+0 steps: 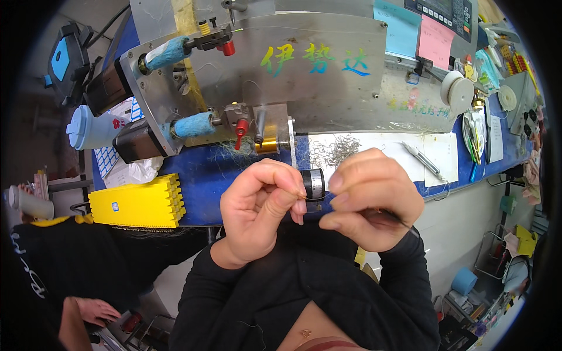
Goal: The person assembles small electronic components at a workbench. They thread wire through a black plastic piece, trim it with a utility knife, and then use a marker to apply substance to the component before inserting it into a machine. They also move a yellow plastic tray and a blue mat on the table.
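Observation:
My left hand point(259, 208) pinches a tiny metal hook, too small to see in full, between thumb and forefinger. A thin dark line runs from it towards my right hand point(377, 199), whose thumb and fingers are curled with gaps between their tips. A dark thin thing lies in the right palm; whether the fingers grip it, I cannot tell. Between the hands, lower on the machine, is a black cylinder with a white marked band point(314, 184). Behind the hands, a pile of small metal hooks point(344, 149) lies on white paper point(393, 151).
A metal winding machine point(228, 66) with blue-wrapped rollers point(194, 125) stands at the back. Yellow notched boards point(136, 202) lie left, beside a lidded cup point(90, 128). A white pen-like tool point(423, 160) lies right. A co-worker's hand point(97, 310) shows at lower left.

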Demonstrator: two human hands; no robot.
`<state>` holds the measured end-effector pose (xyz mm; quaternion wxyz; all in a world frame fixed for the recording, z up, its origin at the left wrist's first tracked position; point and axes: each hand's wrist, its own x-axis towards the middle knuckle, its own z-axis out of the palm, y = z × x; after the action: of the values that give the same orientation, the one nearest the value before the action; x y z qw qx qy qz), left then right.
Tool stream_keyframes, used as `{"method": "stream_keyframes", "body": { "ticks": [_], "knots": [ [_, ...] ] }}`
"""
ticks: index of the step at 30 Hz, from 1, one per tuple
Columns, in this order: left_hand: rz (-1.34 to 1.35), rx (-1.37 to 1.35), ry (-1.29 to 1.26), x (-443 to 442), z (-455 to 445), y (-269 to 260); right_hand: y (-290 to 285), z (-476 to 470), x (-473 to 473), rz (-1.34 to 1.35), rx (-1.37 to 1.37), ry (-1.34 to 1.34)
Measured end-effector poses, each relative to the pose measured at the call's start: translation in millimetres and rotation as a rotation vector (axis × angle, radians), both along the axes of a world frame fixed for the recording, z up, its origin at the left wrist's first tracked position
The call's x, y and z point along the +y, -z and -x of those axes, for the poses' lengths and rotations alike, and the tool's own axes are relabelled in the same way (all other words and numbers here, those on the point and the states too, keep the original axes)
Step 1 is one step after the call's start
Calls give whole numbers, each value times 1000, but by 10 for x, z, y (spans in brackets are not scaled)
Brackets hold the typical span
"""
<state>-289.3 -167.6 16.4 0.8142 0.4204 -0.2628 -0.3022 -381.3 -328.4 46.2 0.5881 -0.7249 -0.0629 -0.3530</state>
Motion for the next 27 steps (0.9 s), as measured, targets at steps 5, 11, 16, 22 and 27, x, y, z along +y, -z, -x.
{"method": "stream_keyframes", "body": {
  "ticks": [5,11,16,22,27],
  "knots": [
    [-59,-127,-39,-51,52,19,126,2,153,-262,7,-230],
    [0,101,68,-71,107,-59,129,278,-75,-323,-98,-70],
    [-26,312,270,-222,172,-217,-53,613,-642,704,85,486],
    [-472,-479,122,210,97,-333,-577,1331,-538,831,216,477],
    [-893,-869,173,692,-345,-43,-10,1186,53,846,422,-91]
  ]
}}
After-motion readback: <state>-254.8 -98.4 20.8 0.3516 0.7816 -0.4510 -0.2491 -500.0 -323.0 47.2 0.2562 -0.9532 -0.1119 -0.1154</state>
